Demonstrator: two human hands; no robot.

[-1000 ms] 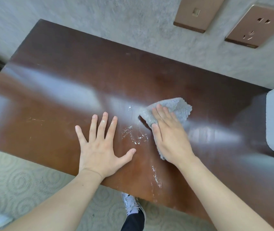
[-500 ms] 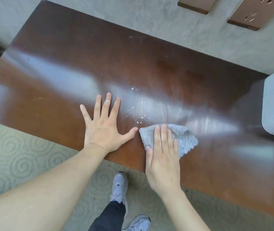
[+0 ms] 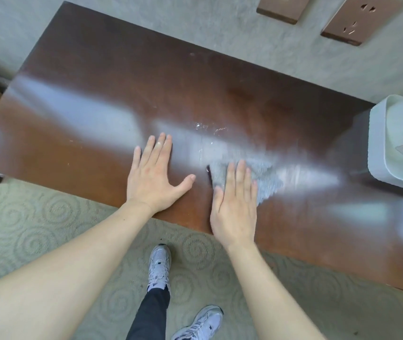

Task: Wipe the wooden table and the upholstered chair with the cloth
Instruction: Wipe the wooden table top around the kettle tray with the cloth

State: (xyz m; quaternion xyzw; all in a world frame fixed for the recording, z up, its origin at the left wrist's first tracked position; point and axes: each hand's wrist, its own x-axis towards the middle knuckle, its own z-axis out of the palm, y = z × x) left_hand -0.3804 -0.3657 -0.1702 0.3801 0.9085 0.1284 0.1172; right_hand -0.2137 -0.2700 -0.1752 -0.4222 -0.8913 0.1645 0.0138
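Both flat: right hand (image 3: pixel 234 204) presses cloth (image 3: pixel 264 180) on table (image 3: pixel 97 94); left hand (image 3: pixel 153 175) splayed, empty

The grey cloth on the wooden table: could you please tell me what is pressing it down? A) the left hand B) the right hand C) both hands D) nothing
B: the right hand lies flat on the grey cloth, while the left hand rests spread on the bare wooden table beside it.

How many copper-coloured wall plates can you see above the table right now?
2. One copper-coloured plate sits at the top edge of the view, cut off by the frame. The other, a socket plate, is to its right. More could lie outside the frame.
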